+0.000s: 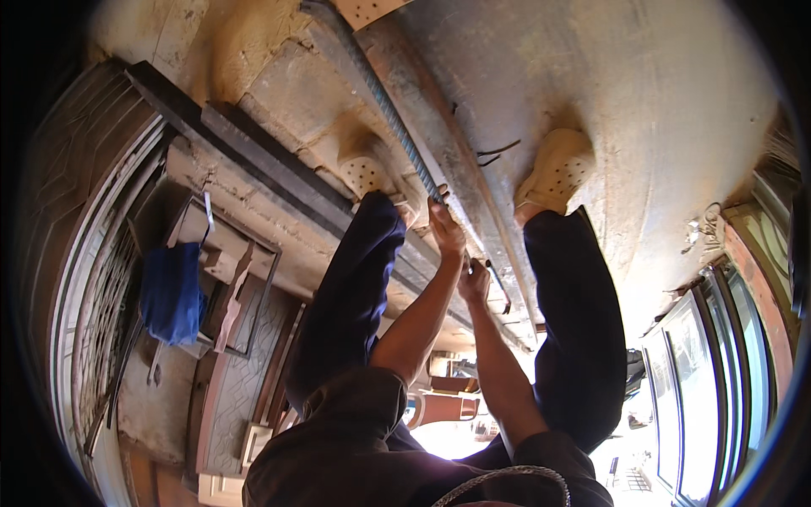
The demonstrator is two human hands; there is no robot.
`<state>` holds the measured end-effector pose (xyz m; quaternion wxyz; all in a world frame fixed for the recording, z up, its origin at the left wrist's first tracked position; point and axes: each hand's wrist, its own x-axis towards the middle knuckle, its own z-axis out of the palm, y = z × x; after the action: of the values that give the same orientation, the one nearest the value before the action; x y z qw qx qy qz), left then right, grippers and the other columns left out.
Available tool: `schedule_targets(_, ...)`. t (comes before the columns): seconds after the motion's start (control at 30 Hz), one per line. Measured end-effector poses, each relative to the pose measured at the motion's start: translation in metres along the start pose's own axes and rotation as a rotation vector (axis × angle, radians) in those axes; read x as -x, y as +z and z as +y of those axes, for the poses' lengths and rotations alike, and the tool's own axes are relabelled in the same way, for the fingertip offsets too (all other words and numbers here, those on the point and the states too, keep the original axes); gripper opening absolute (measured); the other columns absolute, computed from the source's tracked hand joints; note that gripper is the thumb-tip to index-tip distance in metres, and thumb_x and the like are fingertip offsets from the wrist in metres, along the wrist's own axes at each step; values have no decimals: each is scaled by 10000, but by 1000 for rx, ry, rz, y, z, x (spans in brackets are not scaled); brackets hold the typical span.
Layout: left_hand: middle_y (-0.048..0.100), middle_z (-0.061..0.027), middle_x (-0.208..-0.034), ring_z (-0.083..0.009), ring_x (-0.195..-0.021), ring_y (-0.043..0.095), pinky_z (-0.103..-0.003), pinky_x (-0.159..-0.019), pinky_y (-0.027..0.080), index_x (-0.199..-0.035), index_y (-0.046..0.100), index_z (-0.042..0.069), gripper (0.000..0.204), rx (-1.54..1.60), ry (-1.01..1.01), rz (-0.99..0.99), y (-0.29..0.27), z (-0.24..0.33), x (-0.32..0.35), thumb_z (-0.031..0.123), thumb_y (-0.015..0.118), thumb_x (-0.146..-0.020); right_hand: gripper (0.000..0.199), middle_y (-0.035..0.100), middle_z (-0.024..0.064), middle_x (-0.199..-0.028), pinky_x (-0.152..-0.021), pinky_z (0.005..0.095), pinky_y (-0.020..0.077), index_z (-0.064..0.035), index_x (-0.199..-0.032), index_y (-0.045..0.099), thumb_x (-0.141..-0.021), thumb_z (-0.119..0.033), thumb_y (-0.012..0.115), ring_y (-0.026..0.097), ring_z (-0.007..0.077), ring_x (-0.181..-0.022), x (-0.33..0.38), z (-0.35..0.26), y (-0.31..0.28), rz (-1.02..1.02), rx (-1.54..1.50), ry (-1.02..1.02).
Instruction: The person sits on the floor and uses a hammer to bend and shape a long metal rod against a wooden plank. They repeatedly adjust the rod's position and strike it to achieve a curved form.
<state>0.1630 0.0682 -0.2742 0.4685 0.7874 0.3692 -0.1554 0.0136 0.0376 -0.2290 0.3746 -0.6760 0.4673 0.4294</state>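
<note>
A long blue-grey ribbed metal bar with a bent dark far end slants down from the top of the view between my feet. My left hand closes round its near end, beside my left shoe. Just behind and to the right, my right hand is closed, its fingers partly hidden. A thin dark piece with a reddish end shows beside the right hand; I cannot tell whether it is held. Under the hands runs a long grey metal beam along the floor.
My feet stand either side of the beam in beige clogs. Dark metal lengths lie at the left. A blue cloth hangs near a metal frame and grille. Thin dark wire lies near my right foot. Framed panels stand at the right.
</note>
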Motion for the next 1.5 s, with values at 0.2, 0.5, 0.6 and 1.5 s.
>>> schedule_targets(0.2, 605, -130, -902, -210, -794, 592, -318, -760, 463, -1021, 553, -25, 632, 97, -58, -132, 8, 47, 24, 549, 289, -999, 853, 502, 222, -519, -523, 504, 381, -4, -592, 553, -838, -786, 314, 550, 402, -531, 21, -9, -70, 5, 126, -48)
schedule_targets(0.5, 530, -114, -664, -253, -631, 562, -385, -596, 445, -847, 544, -10, 508, -4, -79, 50, 44, 37, 24, 454, 401, -997, 924, 473, 226, -516, -538, 492, 380, 39, -611, 515, -815, -829, 271, 549, 338, -516, -15, -3, -94, -127, 101, -64)
schedule_targets(0.6, 495, -257, -1081, -392, -994, 493, -487, -883, 385, -1186, 451, -45, 642, -112, 112, 296, 71, 27, 18, 479, 620, -856, 956, 500, 242, -535, -529, 502, 387, 37, -623, 550, -789, -856, 250, 610, 365, -570, -45, 30, -76, -28, 13, -188)
schedule_targets(1.5, 445, -374, -1253, -470, -1159, 479, -473, -956, 432, -1290, 385, -155, 504, -152, 54, 106, 41, 6, -6, 170, 554, -944, 837, 624, 246, -691, -659, 526, 475, -24, -723, 652, -781, -818, 391, 629, 447, -748, -23, 2, -49, -11, 153, -22)
